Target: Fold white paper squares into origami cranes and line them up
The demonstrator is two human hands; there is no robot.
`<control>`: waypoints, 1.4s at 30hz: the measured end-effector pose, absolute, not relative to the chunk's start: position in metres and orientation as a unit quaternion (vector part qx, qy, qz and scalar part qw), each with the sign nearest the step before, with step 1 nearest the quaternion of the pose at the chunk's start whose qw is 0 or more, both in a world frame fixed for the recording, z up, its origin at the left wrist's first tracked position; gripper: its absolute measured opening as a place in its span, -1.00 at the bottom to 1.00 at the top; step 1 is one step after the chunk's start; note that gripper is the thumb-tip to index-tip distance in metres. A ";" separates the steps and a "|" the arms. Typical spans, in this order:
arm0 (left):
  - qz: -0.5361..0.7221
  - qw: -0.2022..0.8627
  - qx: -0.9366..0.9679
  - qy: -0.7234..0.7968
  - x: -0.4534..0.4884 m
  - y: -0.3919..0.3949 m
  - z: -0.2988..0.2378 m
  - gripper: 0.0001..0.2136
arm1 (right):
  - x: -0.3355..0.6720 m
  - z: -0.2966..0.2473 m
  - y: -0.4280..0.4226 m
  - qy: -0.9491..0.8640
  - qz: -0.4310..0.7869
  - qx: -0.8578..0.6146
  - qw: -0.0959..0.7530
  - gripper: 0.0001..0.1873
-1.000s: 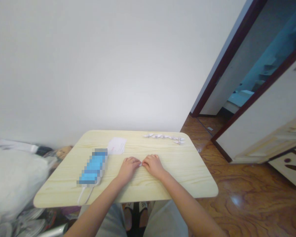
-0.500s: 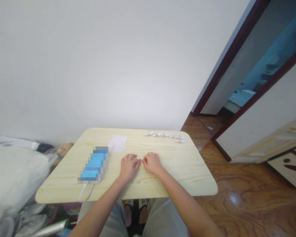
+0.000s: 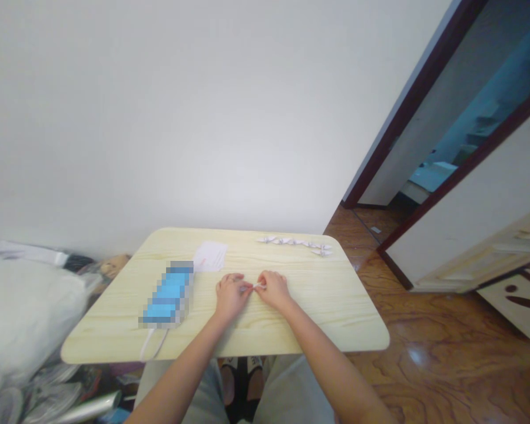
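A thin white strip, apparently paper point(image 3: 258, 286), spans the small gap between my hands just above the table. My left hand point(image 3: 231, 297) pinches one end of it between thumb and fingers. On the other side, my right hand point(image 3: 274, 290) grips the opposite end, fingers curled. Most of the strip is hidden by the fingers. Farther back on the table lies a row of small twisted white pieces point(image 3: 294, 242), with another such piece point(image 3: 321, 252) just below its right end.
The pale wooden table point(image 3: 335, 318) stands against a white wall. A pixelated blue-screened device point(image 3: 165, 294) with a white cable lies at the left. Behind it is a white sheet of paper point(image 3: 212, 256). White bundled material point(image 3: 26, 312) is piled left of the table.
More of the white strip now shows between my hands, where only a tiny bit showed before. The fingertips have shifted slightly; other things lie as they were.
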State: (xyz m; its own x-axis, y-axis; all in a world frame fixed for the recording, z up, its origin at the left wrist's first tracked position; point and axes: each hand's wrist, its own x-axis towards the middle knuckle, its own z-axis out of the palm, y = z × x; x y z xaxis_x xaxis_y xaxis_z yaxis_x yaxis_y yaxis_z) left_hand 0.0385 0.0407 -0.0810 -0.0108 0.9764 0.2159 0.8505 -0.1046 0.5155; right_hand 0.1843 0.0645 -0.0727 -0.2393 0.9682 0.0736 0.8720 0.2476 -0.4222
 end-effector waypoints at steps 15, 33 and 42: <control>0.274 0.115 0.711 0.638 0.033 0.038 -0.090 -0.86 | 0.203 -0.074 0.074 -0.761 0.216 -0.594 0.150 -0.75; 0.439 0.376 0.654 0.487 0.029 0.038 -0.084 -0.80 | 0.197 -0.057 0.057 -0.652 0.450 -0.430 0.434 -0.73; 0.484 0.462 0.593 0.447 0.033 0.030 -0.073 -0.81 | 0.183 -0.057 0.040 -0.601 0.494 -0.406 0.480 -0.85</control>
State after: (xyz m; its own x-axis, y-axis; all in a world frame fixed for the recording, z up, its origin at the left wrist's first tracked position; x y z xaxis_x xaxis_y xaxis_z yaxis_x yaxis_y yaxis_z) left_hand 0.0331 0.0305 -0.0734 0.1308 0.9782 0.1614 0.0836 -0.1731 0.9814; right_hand 0.1830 0.0400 -0.0568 -0.2100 0.9616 0.1766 0.0141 0.1836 -0.9829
